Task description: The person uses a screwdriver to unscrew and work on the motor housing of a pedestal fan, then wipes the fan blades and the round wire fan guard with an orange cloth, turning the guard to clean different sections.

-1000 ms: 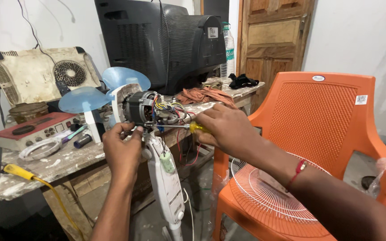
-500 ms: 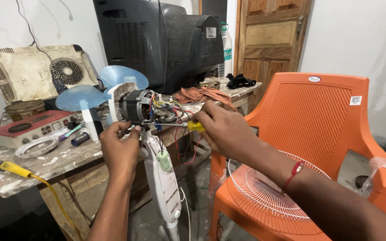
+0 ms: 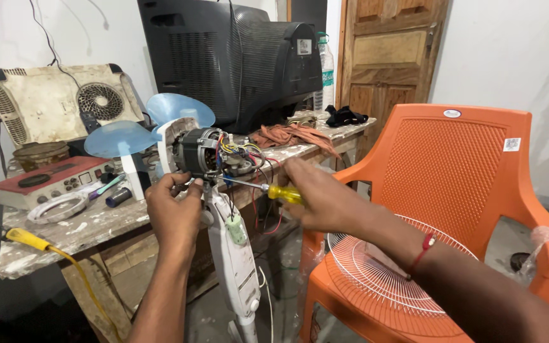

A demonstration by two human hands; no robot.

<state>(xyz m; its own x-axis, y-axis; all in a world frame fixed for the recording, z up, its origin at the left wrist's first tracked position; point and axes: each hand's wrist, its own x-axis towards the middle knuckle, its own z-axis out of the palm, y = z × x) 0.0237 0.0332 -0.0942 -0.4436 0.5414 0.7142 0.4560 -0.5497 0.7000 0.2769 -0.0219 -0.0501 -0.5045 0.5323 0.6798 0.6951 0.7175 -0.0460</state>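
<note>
Beside left hand [image 3: 174, 209] (grip pinching fan motor [image 3: 199, 151] base), right hand [image 3: 318, 197] grips screwdriver [image 3: 268, 189], tip at motor.

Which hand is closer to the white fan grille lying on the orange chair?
Right. The right hand, holding a yellow-handled screwdriver, is just above the white fan grille; the left hand is farther off, at the fan motor.

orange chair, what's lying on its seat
A white wire fan guard lies flat on the seat of the orange chair. The right forearm crosses over its near edge, hiding part of it; whatever is beneath the guard can't be seen.
</note>
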